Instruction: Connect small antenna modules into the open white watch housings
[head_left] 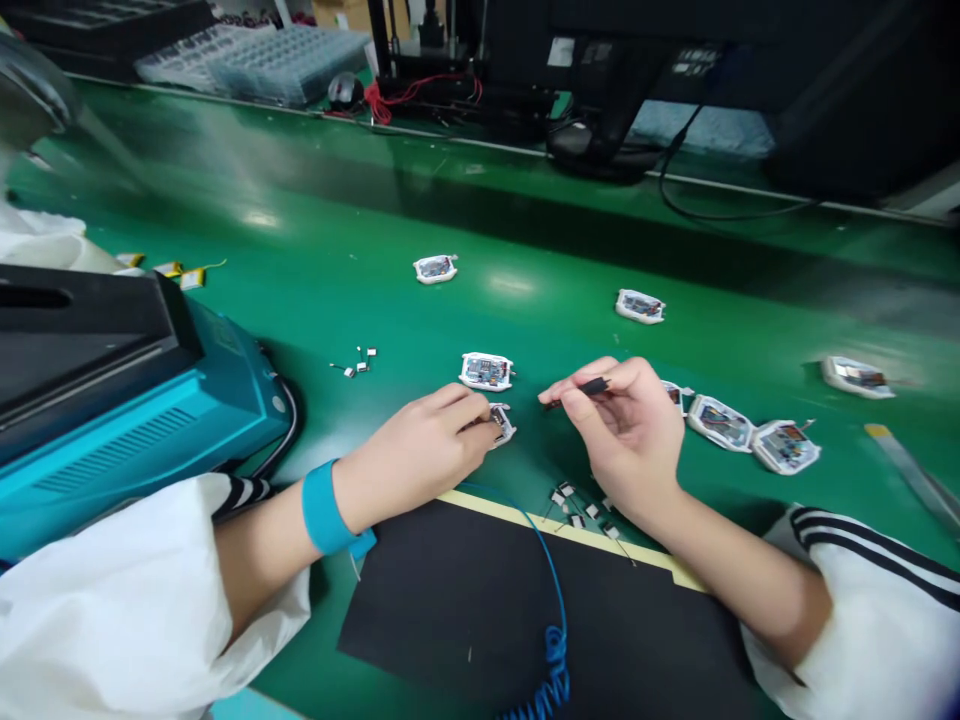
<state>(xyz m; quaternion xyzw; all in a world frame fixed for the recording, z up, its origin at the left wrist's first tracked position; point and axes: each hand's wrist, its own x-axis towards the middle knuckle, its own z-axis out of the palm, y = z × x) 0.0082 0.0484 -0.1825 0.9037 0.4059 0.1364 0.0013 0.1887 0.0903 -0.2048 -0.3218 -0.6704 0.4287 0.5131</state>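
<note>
While my forearms reach in over the green bench mat (315, 210), my left hand (416, 450) sits low on a small white-framed circuit module (501, 425), fingertips pressed together, pinching it at its edge. My right hand (622, 430) hangs just right of that module, not touching it; thumb and forefinger pinch a slim black piece (594, 386), too small to identify, and the other fingers curl loosely. A blue wrist strap (324, 508) circles my left wrist, its coiled blue cord (555, 660) running across a black mat (480, 610) edged with yellow tape, near me. Small white connectors with fine wires (577, 510) lie just beyond the mat, under my right hand; a second cluster of connectors (356, 362) lies farther left. More white-framed modules (720, 423) are scattered far and right, one (486, 371) just beyond my left hand. A teal bench machine (127, 420) stands at left, with small yellow-tabbed pouch cells (191, 278) beyond it.
</note>
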